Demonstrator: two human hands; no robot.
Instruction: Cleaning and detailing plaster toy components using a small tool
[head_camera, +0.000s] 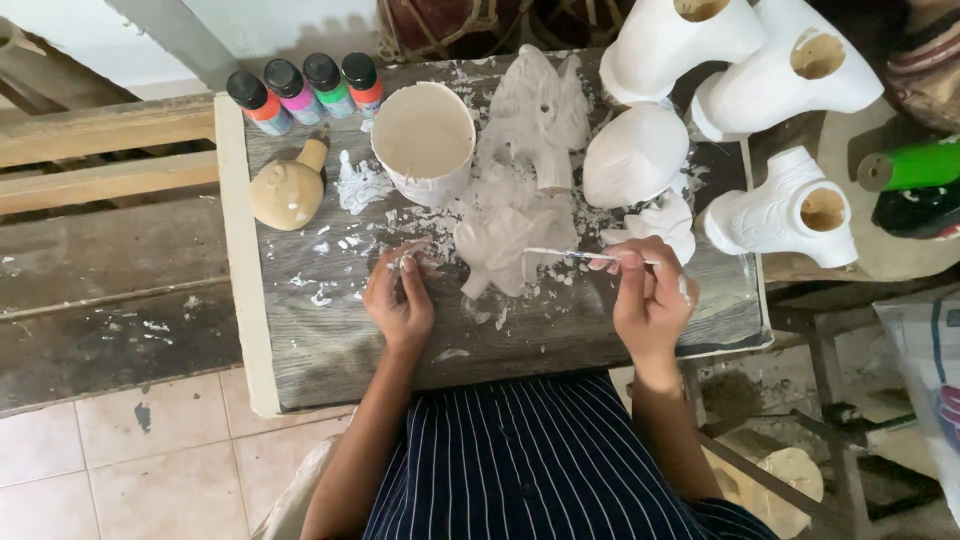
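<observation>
Right hand (650, 295) pinches a thin paintbrush (565, 255), tip on the white plaster figure (500, 245) at frame centre. Left hand (400, 295), fingers loosely curled and holding nothing, rests beside the figure. Tabletop (330, 340) crowded above; bare strip along the near edge.

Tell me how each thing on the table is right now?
Paint bottles: capped, upright.
Cup: upright, open, white inside.
Figure: lying down, painted white.
Brush: held, tip on figure.
Left hand: empty, paint-smeared fingertips.
Right hand: gripping brush.
Tan gourd-shaped piece: unpainted.
</observation>
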